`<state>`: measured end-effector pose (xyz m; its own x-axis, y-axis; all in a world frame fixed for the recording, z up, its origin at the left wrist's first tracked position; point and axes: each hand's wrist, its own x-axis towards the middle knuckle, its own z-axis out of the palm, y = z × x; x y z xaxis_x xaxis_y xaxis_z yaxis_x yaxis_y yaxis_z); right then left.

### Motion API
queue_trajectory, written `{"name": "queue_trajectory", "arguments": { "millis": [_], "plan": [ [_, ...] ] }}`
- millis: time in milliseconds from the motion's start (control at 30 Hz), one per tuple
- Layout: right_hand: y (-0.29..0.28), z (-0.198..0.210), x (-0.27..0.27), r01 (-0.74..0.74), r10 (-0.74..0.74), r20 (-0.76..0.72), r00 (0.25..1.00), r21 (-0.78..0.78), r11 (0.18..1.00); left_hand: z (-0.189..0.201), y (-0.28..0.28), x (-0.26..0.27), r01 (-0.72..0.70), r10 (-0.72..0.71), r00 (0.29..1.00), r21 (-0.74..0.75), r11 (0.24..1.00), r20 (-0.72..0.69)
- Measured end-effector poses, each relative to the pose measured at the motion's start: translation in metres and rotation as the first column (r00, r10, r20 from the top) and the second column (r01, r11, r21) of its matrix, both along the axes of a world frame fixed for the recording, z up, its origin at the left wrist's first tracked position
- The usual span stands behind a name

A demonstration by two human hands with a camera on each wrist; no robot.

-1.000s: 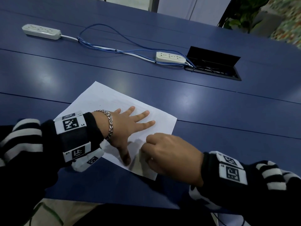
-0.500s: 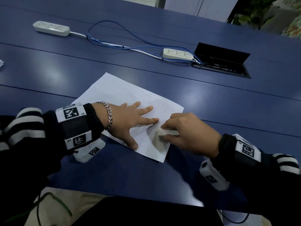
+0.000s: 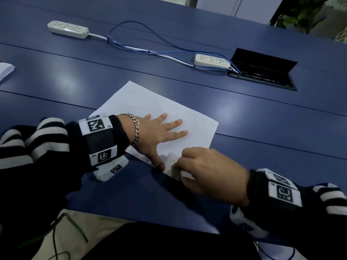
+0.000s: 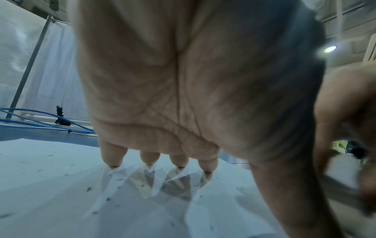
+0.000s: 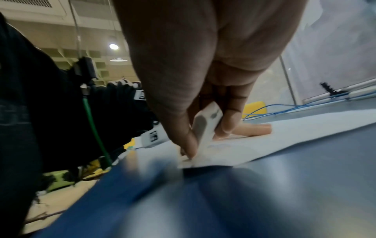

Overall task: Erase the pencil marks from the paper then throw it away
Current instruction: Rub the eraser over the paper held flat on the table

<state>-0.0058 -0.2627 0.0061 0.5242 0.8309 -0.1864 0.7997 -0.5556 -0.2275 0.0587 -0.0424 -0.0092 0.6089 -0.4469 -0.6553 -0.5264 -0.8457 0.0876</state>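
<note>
A white sheet of paper (image 3: 159, 111) lies angled on a blue desk (image 3: 262, 132), near its front edge. The left hand (image 3: 159, 132) presses it flat, fingers spread. The right hand (image 3: 212, 171) pinches a white eraser (image 3: 176, 172) at the paper's nearest corner. Bare desk surrounds the sheet.

White paper (image 3: 150, 102) on a dark blue table (image 3: 262, 128); black-and-white striped sleeves (image 3: 47, 139).

blue table (image 3: 75, 184) | paper (image 3: 142, 102) | two power strips (image 3: 67, 29) | blue cables (image 3: 142, 51) | paper stack (image 3: 4, 71) at left edge
</note>
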Motion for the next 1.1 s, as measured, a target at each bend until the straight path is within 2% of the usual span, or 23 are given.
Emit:
{"name": "queue_trajectory", "arguments": {
  "millis": [67, 167, 233, 333, 500, 667, 733, 867, 1000, 1100],
  "plan": [
    [0.0, 0.004, 0.014, 0.048, -0.048, -0.018, 0.999, 0.009, 0.999, 0.0, 0.001, 0.0, -0.007, 0.007, 1.0, -0.013, 1.0, -0.004],
    [-0.001, 0.005, 0.033, 0.145, -0.148, 0.049, 0.988, 0.055, 0.988, -0.001, 0.001, 0.0, -0.019, 0.019, 1.0, -0.026, 0.999, -0.003],
    [0.0, 0.004, 0.023, 0.107, -0.112, 0.074, 0.991, 0.06, 0.992, -0.001, 0.001, 0.0, -0.015, 0.015, 1.0, -0.011, 1.0, 0.002],
    [-0.001, 0.002, 0.002, 0.012, -0.012, 0.015, 1.0, 0.025, 1.0, -0.001, -0.001, -0.001, -0.003, 0.003, 1.0, 0.006, 1.0, 0.012],
    [0.002, 0.005, 0.035, 0.152, -0.156, 0.066, 0.986, 0.063, 0.986, -0.001, 0.001, 0.0, -0.023, 0.023, 1.0, -0.024, 0.999, -0.003],
    [0.007, 0.006, 0.004, -0.023, 0.023, -0.001, 1.0, 0.005, 1.0, 0.0, -0.001, -0.001, -0.014, 0.014, 1.0, -0.002, 1.0, 0.014],
    [0.002, 0.006, 0.021, 0.032, -0.032, -0.022, 0.999, -0.005, 0.999, 0.0, -0.001, -0.001, -0.022, 0.022, 1.0, -0.023, 0.999, 0.011],
    [-0.021, 0.002, 0.067, 0.22, -0.222, 0.103, 0.97, 0.027, 0.975, 0.002, 0.003, -0.002, -0.039, 0.039, 0.999, -0.071, 0.997, -0.002],
    [-0.026, -0.003, 0.061, 0.246, -0.247, 0.083, 0.966, 0.017, 0.969, 0.002, -0.002, -0.005, -0.045, 0.054, 0.997, -0.15, 0.988, 0.057],
    [-0.025, 0.0, 0.062, 0.29, -0.289, 0.073, 0.954, 0.009, 0.957, -0.002, -0.013, -0.012, -0.071, 0.079, 0.994, -0.106, 0.992, 0.076]
  ]
}}
